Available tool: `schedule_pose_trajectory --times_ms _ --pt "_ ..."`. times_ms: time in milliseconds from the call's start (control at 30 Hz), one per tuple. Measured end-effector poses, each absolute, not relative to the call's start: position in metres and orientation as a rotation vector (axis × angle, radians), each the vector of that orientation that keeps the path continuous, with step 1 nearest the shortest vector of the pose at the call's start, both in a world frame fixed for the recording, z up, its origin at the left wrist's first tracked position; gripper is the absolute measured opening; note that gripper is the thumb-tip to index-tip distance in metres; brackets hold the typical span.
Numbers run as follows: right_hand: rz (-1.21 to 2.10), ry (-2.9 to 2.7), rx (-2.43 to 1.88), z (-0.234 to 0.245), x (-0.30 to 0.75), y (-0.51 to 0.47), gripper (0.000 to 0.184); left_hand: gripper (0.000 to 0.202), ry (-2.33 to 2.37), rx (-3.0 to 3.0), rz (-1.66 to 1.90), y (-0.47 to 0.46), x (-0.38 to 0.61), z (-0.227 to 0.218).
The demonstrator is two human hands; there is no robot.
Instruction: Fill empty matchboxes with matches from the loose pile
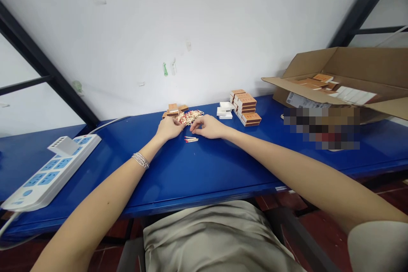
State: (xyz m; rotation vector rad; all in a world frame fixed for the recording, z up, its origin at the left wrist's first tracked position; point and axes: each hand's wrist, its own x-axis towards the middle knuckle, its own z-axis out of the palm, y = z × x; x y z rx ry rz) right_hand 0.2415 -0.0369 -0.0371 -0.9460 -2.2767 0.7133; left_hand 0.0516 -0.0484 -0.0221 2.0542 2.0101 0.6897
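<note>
Both my arms reach far across the blue table (191, 170). My left hand (168, 128), with a beaded bracelet at the wrist, has its fingers curled at the near edge of a pile of red-tipped matches (191, 116). My right hand (208, 126) pinches with bent fingers just right of the pile; what the fingertips hold is too small to make out. A few loose matches (191, 139) lie on the table between and just in front of my hands. Small orange matchboxes (174, 109) sit behind the pile.
Stacked orange matchboxes (246, 108) and white inner trays (225, 110) stand to the right of the pile. An open cardboard box (347, 89) with more matchboxes sits at the far right. A white and blue power strip (51, 170) lies at the left. A white wall backs the table.
</note>
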Motion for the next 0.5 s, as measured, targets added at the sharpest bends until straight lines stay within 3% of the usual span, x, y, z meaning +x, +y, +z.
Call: schedule_pose_trajectory --times_ms 200,500 --pt "0.440 -2.267 -1.005 -0.0425 0.2430 -0.0347 0.016 0.023 2.009 2.065 0.705 -0.0506 0.0493 -0.0199" --pt "0.393 -2.223 -1.078 -0.0451 0.2413 -0.0333 0.014 0.021 2.009 2.039 0.834 -0.0495 0.0437 -0.0185"
